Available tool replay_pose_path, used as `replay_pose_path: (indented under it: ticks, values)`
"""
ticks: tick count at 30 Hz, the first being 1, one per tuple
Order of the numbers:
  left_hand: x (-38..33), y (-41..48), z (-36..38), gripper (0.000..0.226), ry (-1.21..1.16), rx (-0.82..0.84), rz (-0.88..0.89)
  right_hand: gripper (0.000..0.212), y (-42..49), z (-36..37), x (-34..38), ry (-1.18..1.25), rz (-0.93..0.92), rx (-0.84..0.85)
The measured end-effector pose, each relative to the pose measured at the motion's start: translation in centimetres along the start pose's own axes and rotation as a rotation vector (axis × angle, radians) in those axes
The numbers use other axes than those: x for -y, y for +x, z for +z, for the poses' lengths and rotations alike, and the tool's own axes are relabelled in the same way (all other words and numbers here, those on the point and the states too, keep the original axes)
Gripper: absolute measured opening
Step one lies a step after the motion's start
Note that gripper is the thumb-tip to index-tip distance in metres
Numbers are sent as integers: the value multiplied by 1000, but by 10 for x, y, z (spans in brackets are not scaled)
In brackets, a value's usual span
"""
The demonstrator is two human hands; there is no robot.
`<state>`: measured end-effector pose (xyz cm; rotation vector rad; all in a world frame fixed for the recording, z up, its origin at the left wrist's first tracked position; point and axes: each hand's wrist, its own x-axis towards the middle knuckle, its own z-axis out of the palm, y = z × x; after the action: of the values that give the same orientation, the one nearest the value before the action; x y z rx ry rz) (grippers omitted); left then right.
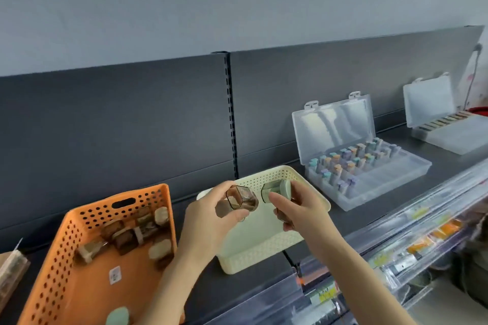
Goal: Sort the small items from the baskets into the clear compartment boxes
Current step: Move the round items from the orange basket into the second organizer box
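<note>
Just below mid-frame, over the cream basket [261,243], the left hand [208,219] pinches a brown-tinted clear case [241,200] and the right hand [301,210] grips a green-capped clear case [274,188], the two cases just beside each other. At lower left, an orange basket [66,272] holds more brown and green items [124,237]. Right of centre, an open compartment box [390,174] carries rows of pastel-capped pieces [351,158]. A second open box [454,137] sits upper right on the dark shelf [237,290].
</note>
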<state>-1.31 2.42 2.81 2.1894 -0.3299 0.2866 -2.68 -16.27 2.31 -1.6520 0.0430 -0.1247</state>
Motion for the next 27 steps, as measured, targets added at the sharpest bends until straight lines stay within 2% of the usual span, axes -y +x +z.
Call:
replay_pose_path:
  ticks: [5,11,14,18,25,27]
  values:
    - [-55,19,87,49,-63,105,26,14,2,-100,-19,-17,-5,-11]
    - [-113,45,188,56,-79,152,66,14,2,-220,-38,-18,26,-120]
    - [-138,56,233,59,-82,208,96,21,0,-271,-45,-5,58,-190]
    - [-168,74,284,58,-87,274,141,23,2,-329,-57,-20,93,-284]
    - [-204,124,371,52,-95,350,225,4,29,-409,-74,-138,71,-353]
    - [-212,141,397,52,-98,360,243,12,41,-433,-78,-144,85,-374]
